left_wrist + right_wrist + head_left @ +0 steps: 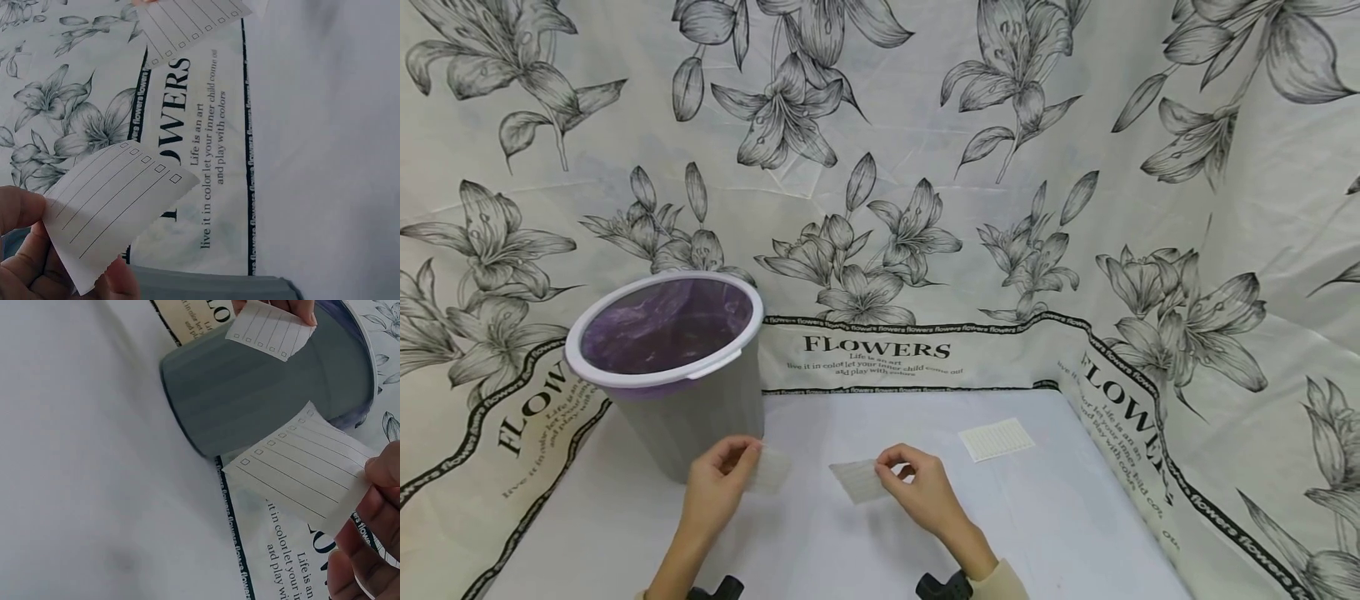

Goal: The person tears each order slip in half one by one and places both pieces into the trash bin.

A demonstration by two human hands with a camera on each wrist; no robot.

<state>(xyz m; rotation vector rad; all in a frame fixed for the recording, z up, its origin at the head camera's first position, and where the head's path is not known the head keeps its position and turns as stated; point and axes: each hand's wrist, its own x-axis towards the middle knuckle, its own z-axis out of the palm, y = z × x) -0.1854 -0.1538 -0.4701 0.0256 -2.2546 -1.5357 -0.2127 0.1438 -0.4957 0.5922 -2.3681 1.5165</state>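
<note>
Between thumb and fingers, my left hand (718, 483) pinches a piece of lined paper (770, 468) beside the bin. This piece (119, 206) has a column of small checkboxes and a ragged edge in the left wrist view. My right hand (921, 487) pinches another lined checkbox piece (859, 481) by its right side; in the right wrist view that paper (300, 469) bends slightly and has an uneven edge. The two pieces are apart, held above the white table. A further lined sheet (997, 439) lies flat on the table to the right.
A grey waste bin (688, 425) with a pale rim and purple liner (662, 325) stands at the left of the white table (820, 558). Flower-printed cloth (880, 250) hangs behind the table and along its sides.
</note>
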